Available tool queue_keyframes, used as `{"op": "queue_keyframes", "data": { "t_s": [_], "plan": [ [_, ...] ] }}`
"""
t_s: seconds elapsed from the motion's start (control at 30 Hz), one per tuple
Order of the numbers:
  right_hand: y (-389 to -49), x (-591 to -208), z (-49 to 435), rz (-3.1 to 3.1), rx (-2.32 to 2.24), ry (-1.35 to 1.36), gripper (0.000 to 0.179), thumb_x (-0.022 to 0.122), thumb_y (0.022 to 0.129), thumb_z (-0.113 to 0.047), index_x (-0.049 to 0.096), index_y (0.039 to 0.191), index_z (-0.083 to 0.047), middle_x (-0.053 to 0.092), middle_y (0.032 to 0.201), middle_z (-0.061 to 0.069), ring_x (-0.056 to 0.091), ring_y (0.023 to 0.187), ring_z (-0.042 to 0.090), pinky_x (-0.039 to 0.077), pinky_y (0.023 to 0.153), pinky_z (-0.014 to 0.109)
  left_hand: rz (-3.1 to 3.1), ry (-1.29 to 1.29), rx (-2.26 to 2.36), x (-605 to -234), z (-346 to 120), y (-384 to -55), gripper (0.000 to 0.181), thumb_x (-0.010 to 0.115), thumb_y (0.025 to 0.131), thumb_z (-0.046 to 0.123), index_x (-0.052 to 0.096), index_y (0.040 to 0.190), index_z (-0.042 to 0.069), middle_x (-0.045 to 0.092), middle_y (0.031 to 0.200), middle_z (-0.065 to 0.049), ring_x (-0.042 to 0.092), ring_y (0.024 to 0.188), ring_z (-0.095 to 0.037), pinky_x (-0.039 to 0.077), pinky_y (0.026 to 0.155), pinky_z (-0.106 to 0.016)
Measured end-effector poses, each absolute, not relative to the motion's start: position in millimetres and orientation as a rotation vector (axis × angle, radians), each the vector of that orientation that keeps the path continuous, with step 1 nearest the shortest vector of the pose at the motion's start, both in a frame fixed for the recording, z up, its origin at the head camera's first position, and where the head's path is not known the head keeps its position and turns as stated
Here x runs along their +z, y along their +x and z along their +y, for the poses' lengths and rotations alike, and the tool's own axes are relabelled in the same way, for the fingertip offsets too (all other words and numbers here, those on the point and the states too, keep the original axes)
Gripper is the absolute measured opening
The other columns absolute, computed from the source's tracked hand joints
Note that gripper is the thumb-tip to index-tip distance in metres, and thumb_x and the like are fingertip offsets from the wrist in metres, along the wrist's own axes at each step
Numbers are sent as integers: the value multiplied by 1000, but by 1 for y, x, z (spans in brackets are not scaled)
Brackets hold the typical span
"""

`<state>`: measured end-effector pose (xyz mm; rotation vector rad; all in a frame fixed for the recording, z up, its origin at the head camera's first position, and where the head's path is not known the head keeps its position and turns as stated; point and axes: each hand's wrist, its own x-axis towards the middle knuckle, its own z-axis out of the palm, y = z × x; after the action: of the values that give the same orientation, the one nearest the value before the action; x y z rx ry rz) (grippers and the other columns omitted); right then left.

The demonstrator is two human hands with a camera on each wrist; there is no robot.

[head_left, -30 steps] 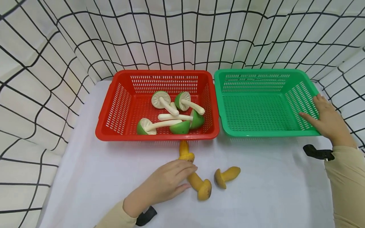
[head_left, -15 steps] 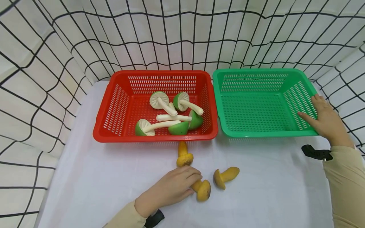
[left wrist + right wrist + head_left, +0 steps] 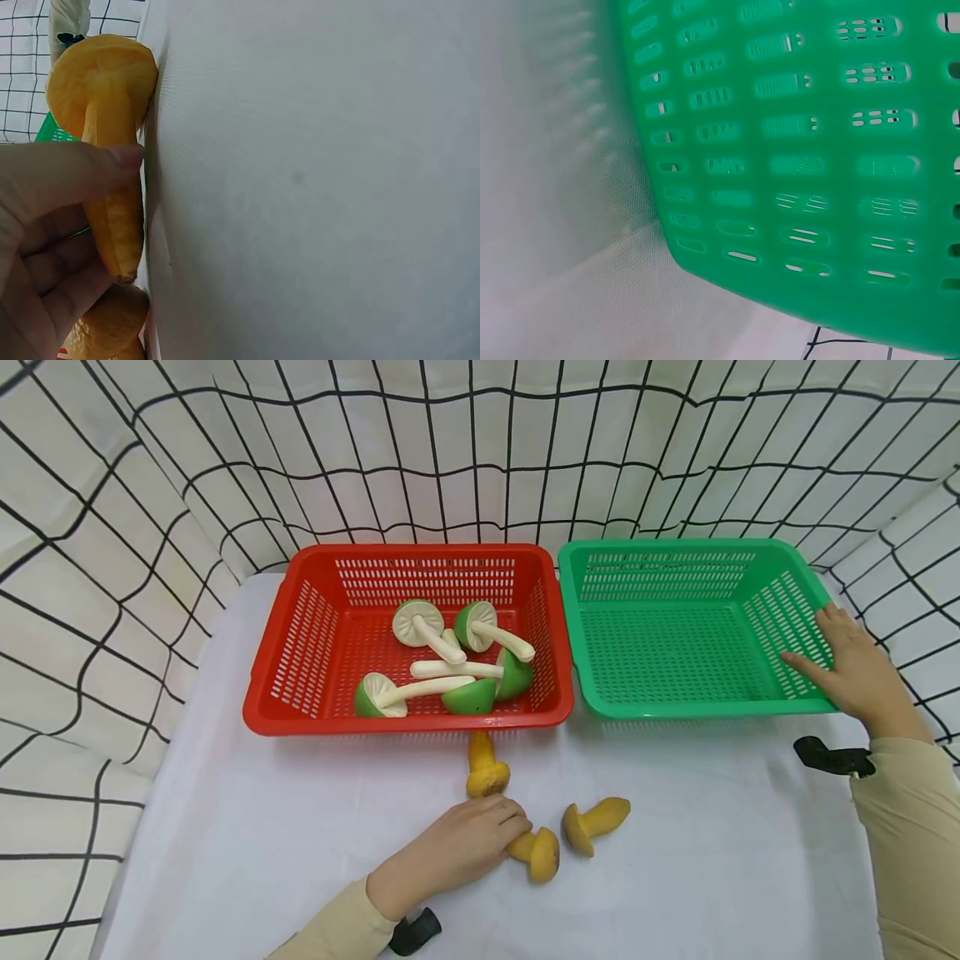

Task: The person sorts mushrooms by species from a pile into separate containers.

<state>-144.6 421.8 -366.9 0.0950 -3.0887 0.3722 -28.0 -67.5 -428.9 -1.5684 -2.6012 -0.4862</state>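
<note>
My left hand [image 3: 468,839] pinches a yellow toy mushroom [image 3: 542,855] by its stem, thumb on one side and fingers on the other. In the left wrist view this mushroom [image 3: 112,150] has its cap up, close to the white cloth. Just beyond that hand lies a second yellow mushroom [image 3: 487,777], and a third yellow mushroom [image 3: 596,825] lies to the right. My right hand [image 3: 862,668] rests on the right rim of the green basket [image 3: 697,710], thumb stretched over the inside. The right wrist view shows only the basket's slotted wall [image 3: 780,180], with the hand out of sight.
A red basket [image 3: 300,724] stands left of the green one and holds several green-capped mushrooms [image 3: 470,697] with white stems. White cloth [image 3: 675,877] covers the table. Black netting [image 3: 487,468] over white fabric rises behind and at both sides.
My left hand has moved slightly right and down and closed on the mushroom's stem; the mushroom has turned a little. The right hand stays on the green basket.
</note>
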Motion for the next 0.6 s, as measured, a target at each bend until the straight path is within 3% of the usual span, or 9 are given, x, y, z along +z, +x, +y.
{"op": "queue_keyframes", "data": {
  "t_s": [0.6],
  "plan": [
    [-144,-366,423,-3069,398,118,81,38,97,-47,9,145,12,3,152,28,-3,141,38,3,111,56,-2645,-1550,-732,-426,-69,-31,25,73,82,15,65,106,12,63,102,5,56,98,-9,45,89,-18]
  ]
}}
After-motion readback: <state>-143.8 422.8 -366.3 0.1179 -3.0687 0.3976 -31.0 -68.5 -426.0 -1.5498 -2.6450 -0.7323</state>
